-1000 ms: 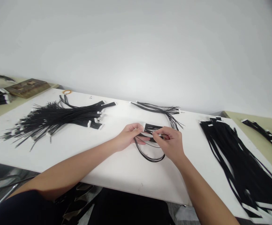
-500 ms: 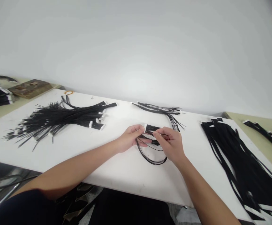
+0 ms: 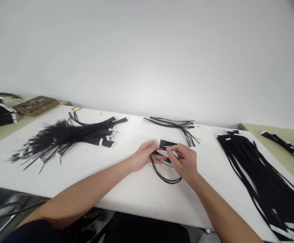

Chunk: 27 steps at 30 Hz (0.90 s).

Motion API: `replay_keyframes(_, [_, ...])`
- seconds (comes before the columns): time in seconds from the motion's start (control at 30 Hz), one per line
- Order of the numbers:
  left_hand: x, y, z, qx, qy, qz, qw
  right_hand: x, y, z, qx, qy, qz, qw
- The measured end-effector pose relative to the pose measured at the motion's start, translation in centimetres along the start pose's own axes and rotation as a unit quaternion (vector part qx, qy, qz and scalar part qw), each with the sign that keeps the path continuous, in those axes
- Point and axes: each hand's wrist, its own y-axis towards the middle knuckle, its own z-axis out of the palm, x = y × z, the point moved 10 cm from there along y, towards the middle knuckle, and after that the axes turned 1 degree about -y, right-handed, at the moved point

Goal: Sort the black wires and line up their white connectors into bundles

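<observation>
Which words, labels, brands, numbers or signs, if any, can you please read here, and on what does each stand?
No text can be read.
Small dark marks near the back edge of the white table: too small to tell whether they are writing.
White connector at the left hand: no lettering can be made out.
</observation>
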Motion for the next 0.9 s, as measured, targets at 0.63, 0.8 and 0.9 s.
replay_keyframes(0.63, [-0.6, 0.1, -0.4, -0.006, 0.020, 0.042, 0.999, -1.1, 0.0, 0.5, -0.003, 0.018, 0.052, 0.998])
replay_keyframes(0.8, [-0.6, 0.0, -0.5, -0.005, 0.025, 0.048, 0.998, -1.5, -0.2, 0.5, -0.009, 0.029, 0.065, 0.997])
replay_keyframes(0.9, [-0.8, -0.1, -0.3, -0.002, 0.034, 0.052, 0.998, -1.6, -0.2, 0.6, -0.009, 0.033, 0.067, 0.997])
